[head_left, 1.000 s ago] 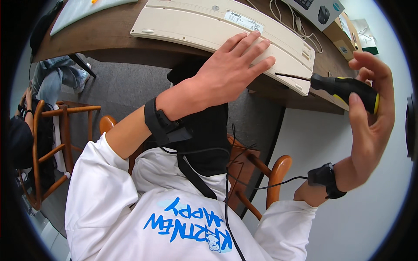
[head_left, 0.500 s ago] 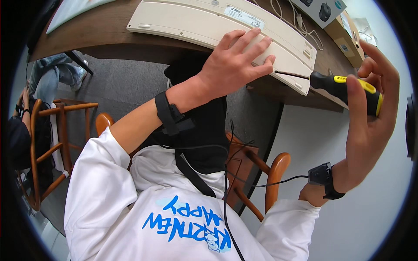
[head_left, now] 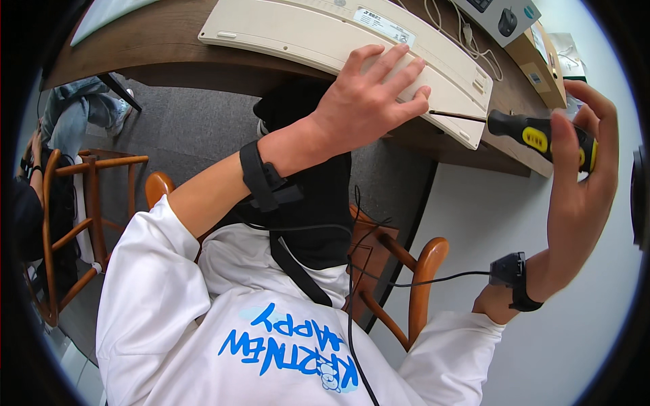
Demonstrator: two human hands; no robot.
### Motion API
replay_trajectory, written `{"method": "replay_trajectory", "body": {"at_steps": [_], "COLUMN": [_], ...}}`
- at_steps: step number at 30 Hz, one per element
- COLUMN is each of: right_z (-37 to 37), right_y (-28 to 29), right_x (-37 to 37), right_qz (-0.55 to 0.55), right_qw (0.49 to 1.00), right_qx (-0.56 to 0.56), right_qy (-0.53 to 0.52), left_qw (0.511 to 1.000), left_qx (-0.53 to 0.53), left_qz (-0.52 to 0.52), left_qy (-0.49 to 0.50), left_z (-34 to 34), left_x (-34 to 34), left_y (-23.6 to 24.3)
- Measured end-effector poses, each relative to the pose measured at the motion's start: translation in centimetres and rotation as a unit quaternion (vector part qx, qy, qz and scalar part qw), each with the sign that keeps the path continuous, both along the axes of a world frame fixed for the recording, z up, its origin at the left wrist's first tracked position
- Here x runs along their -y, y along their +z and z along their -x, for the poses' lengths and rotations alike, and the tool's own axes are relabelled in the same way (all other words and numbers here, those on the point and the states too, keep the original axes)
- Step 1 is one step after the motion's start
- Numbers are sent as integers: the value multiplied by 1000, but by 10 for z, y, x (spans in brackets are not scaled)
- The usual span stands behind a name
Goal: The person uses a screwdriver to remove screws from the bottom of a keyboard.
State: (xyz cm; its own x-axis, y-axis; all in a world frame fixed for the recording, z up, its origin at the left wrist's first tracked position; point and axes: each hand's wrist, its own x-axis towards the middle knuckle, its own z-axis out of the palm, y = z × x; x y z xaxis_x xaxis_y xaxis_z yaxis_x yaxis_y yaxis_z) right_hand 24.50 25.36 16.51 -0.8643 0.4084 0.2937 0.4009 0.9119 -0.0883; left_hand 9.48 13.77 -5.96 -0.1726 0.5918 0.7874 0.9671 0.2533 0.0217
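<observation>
A cream keyboard [head_left: 284, 30] lies upside down along the table's near edge, label upward. My left hand [head_left: 362, 105] rests on its near half, fingers spread and slightly bent. At the right, my right hand [head_left: 575, 196] grips a black-and-yellow screwdriver [head_left: 511, 125] by the handle, thumb against it. The thin shaft points left, with its tip at the keyboard's near edge, just beside my left thumb. Whether the tip touches a screw is too small to tell.
The wooden table [head_left: 108, 54] holds a white pad [head_left: 101, 17], loose cables [head_left: 467, 37], a mouse box [head_left: 504, 17] and cardboard box [head_left: 538, 64]. Another person's legs [head_left: 91, 108] and a wooden chair [head_left: 74, 237] are left. My chair [head_left: 426, 271] is below; a pale wall stands right.
The screwdriver's handle has turned, bringing yellow markings into view, and has shifted slightly right with my right hand. My left hand has shifted slightly, its thumb still beside the tip.
</observation>
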Motion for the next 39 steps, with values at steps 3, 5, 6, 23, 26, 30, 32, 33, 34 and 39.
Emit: {"method": "replay_trajectory", "body": {"at_steps": [3,5,6,23,26,30,32,33,34,39], "right_z": [-8,-6,-5,-11,-8,-8,-8,-9,-10,-10], "right_y": [6,-1,-4,-7,-7,-7,-6,-6,-7,-8], "right_x": [-8,-9,-10,-5,-7,-6,-3,-2,-4,-12], "right_qz": [50,65,71,79,30,-62,-56,-53,3,125], "right_qw": [989,979,973,984,991,988,998,999,996,971], "right_qx": [17,-10,-22,-63,-60,12,-2,-6,-33,-56], "right_qy": [139,193,220,145,115,-139,-42,-9,81,198], "left_qw": [1000,1000,1000,1000,1000,1000,1000,1000,1000,1000], "left_qx": [7,8,8,0,0,0,2,4,4,7], "left_qz": [0,-2,-2,-3,0,0,-1,-2,-2,-2], "left_qy": [-2,-5,-10,2,1,1,0,-2,-1,3], "left_z": [0,0,-1,-2,-2,-2,-2,-2,-1,-2], "left_x": [0,0,0,-1,-2,-1,-1,-1,-1,-1], "left_y": [-1,0,1,-2,-2,-2,-2,-3,-3,-3]}}
